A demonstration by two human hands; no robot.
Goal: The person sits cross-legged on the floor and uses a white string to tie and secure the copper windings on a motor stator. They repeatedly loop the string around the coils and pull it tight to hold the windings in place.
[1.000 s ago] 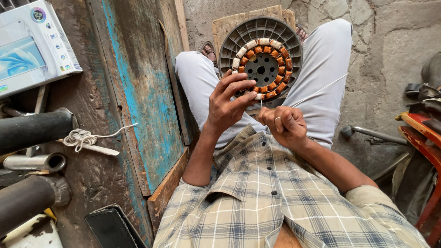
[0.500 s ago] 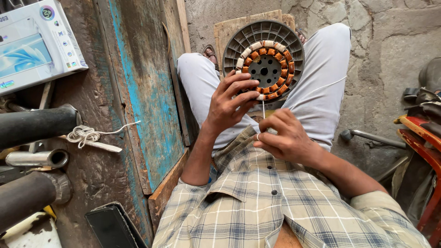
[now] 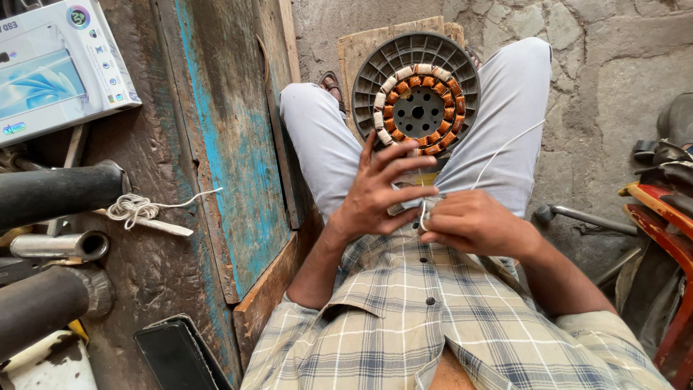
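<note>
We see the left hand with fingers spread, its fingertips meeting the right hand, which is curled and pinching a thin white string just below the round fan stator with copper coils that rests between the knees.

We see stator between knees. Our left hand just below it, fingers spread; our right hand pinching white thread below-right of stator.
</note>
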